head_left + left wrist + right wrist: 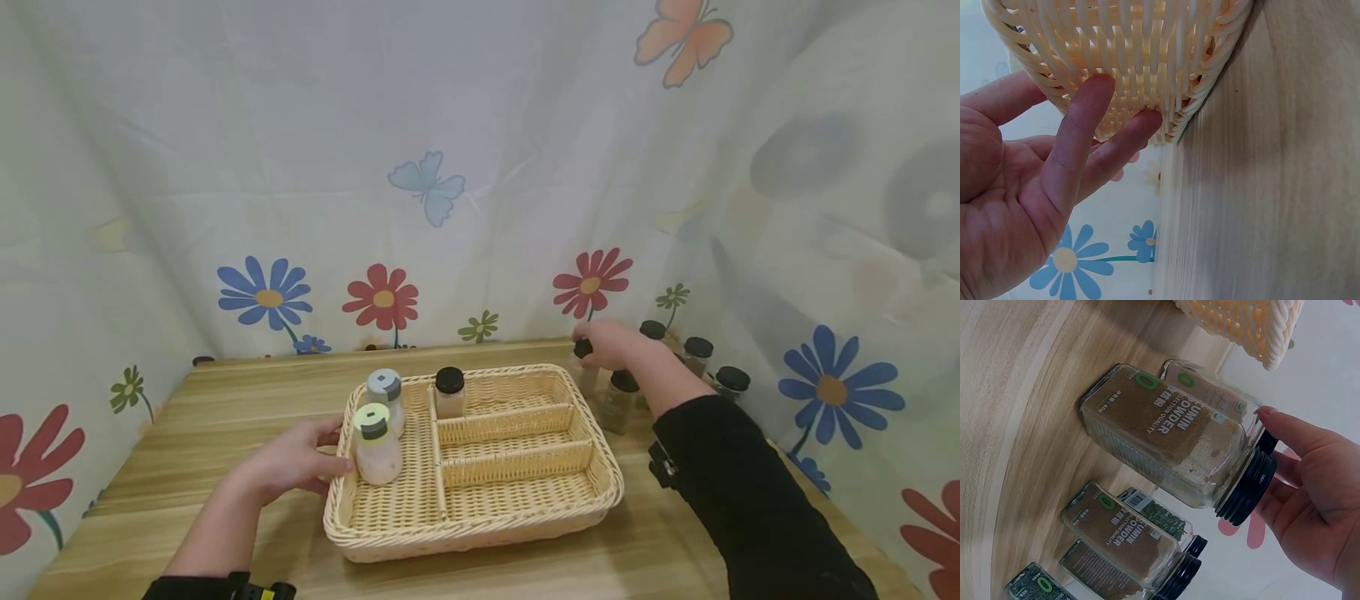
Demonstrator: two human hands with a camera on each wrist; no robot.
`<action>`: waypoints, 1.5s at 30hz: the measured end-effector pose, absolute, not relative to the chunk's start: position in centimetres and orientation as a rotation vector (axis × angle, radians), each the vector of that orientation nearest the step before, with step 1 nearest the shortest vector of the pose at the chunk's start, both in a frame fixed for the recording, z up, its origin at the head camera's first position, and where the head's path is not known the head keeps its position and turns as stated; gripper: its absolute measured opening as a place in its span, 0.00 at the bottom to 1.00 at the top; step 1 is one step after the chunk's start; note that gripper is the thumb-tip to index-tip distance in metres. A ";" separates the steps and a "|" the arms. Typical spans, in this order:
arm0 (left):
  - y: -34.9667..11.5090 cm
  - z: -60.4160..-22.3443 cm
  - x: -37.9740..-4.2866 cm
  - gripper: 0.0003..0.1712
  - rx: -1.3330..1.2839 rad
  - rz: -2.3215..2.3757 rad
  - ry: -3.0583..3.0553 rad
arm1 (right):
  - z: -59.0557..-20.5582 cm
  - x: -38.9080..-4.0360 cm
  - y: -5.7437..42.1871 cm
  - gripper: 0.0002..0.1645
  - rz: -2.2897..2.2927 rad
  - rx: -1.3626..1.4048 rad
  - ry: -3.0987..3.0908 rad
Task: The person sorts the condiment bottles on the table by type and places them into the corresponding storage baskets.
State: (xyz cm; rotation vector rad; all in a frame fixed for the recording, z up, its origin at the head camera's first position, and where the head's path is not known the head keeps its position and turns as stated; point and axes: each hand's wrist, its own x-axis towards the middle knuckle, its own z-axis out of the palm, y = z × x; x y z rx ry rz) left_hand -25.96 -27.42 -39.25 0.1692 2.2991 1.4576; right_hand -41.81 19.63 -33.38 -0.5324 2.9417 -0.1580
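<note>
A wicker basket [480,533] with dividers sits on the wooden table. My left hand [300,457] holds its left side, thumb at the rim and fingers against the outer wall [1147,37]. At the basket's far right corner, my right hand [611,343] pinches the black cap of a glass spice jar [1204,387] holding light brown powder. A cumin powder jar [1166,431] stands close in front of it, overlapping it in the right wrist view. In the basket's left section stand a pale-blue-lidded shaker [386,392] and a yellow-green-lidded shaker [378,454]. A black-capped jar [450,392] occupies the back right section.
Several more black-capped spice jars [697,354] stand to the right, under and beyond my right forearm; one holds green flakes [1163,515]. A flowered curtain [480,275] hangs behind the table [247,400] and along both sides.
</note>
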 end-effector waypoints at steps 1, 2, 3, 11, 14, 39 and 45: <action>-27.4 -39.3 -26.0 0.51 0.168 1.461 2.297 | -33.4 -41.8 19.6 0.28 -0.157 -0.534 2.942; -27.4 -39.3 -26.0 0.51 0.170 1.462 2.297 | -33.5 -41.9 19.6 0.28 -0.155 -0.538 2.943; -27.5 -39.3 -26.0 0.51 0.171 1.462 2.296 | -33.5 -41.9 19.7 0.27 -0.148 -0.546 2.944; -27.5 -39.6 -26.1 0.51 0.165 1.480 2.284 | -33.8 -42.2 20.0 0.25 -0.097 -0.618 2.966; -27.5 -39.5 -26.0 0.51 0.182 1.487 2.283 | -33.6 -42.3 20.1 0.25 -0.105 -0.612 2.988; -27.6 -39.8 -26.1 0.49 0.210 1.492 2.278 | -29.8 -41.5 20.1 0.21 -0.265 -0.582 3.149; -27.6 -39.6 -25.9 0.49 0.200 1.484 2.291 | -28.8 -40.9 19.9 0.19 -0.269 -0.590 3.162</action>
